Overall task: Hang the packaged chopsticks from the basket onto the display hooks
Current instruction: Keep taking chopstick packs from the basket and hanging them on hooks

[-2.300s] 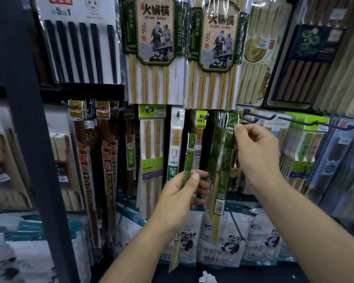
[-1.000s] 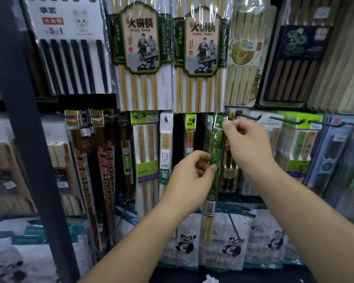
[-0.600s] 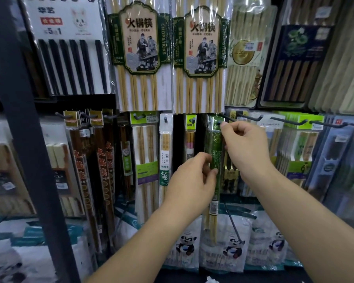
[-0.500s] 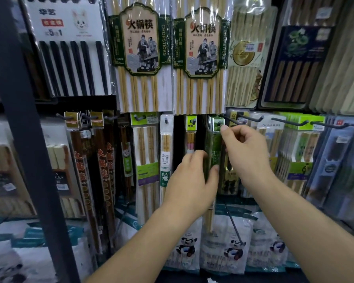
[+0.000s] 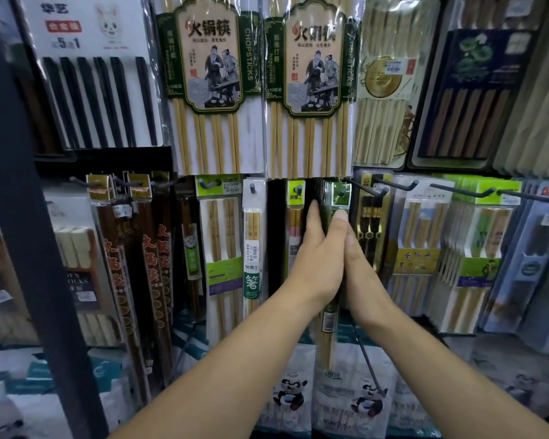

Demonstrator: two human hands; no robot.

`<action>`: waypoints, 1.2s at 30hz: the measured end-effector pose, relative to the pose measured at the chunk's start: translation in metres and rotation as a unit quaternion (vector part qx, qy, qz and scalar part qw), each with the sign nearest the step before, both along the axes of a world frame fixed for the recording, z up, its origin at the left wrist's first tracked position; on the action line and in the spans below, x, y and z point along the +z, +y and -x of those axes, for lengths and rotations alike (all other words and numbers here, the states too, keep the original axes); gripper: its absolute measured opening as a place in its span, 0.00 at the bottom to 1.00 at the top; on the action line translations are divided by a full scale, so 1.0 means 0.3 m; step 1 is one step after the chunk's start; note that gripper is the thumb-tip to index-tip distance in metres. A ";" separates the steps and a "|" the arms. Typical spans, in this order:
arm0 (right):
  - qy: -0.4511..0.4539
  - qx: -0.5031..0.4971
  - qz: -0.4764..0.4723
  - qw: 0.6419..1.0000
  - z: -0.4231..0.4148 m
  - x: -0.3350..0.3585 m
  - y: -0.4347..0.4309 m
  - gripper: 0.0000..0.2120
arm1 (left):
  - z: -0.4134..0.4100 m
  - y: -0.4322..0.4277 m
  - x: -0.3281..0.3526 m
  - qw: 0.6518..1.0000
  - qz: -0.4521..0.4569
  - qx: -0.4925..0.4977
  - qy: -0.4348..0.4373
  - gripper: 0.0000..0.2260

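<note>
Left hand (image 5: 317, 258): lying released and flat, fingers stretched straight and close together, pressing palm-inward against the left side of the green chopstick packs (image 5: 327, 321); curling round nothing.

Right hand (image 5: 360, 267): likewise spread flat, fingers straight, thumb pointing to 12 o'clock, pressing against the right side of the same packs; pinching nothing.

Hands together: sandwiching the packs between facing palms, the heels of the hands almost meeting in front of them.

Place of the packs: hanging upright on a display hook (image 5: 341, 193) at 12 o'clock from the hands, the lower ends showing below the wrists at 6 o'clock.

Make of the packs: several thin, long sleeves bunched together; glossy clear film, dark green printed headers, a white barcode label, pale straight bamboo sticks showing at the bottom.

Hook: showing as a dark round peg end, poking out through the green header.

At 3 o'clock: bare wire hooks (image 5: 393, 186) jutting forward, thin and dark, tips bending upward.

At 12 o'clock: two hot-pot chopstick packs (image 5: 210, 74) hanging side by side, shiny film over long bamboo sticks and shield-shaped picture cards.

At 6 o'clock: panda-printed bags (image 5: 355, 403), soft white plastic, sitting below the packs.

At 9 o'clock: a narrow white pack (image 5: 252, 248) with a green label, hanging close by.
</note>
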State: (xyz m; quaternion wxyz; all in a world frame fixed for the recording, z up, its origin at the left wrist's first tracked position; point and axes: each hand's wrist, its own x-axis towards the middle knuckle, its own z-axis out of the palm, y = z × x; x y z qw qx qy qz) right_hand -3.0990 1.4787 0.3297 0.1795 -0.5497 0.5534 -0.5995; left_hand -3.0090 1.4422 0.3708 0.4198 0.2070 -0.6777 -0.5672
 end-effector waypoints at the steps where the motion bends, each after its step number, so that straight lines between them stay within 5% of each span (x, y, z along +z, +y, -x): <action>1: -0.010 0.007 0.001 1.000 0.005 -0.003 -0.015 0.41 | 0.011 -0.001 -0.001 1.000 -0.007 -0.005 0.015 0.31; 15: -0.107 0.051 -0.004 0.993 0.061 -0.001 -0.139 0.43 | 0.103 -0.086 0.003 0.997 -0.047 0.025 0.053 0.26; 21: -0.133 0.034 0.004 0.990 0.063 0.008 -0.165 0.30 | 0.118 -0.101 0.013 0.996 -0.069 0.023 0.049 0.25; 26: -0.147 0.045 -0.023 0.988 0.052 0.012 -0.177 0.41 | 0.122 -0.103 0.005 0.993 -0.094 0.018 0.068 0.27; 31: -0.167 0.033 -0.033 0.985 0.068 0.013 -0.208 0.32 | 0.126 -0.115 0.029 0.992 -0.109 0.032 0.057 0.25; 36: -0.140 0.031 -0.041 0.989 0.066 -0.003 -0.201 0.38 | 0.113 -0.106 0.015 0.991 -0.117 0.029 0.052 0.27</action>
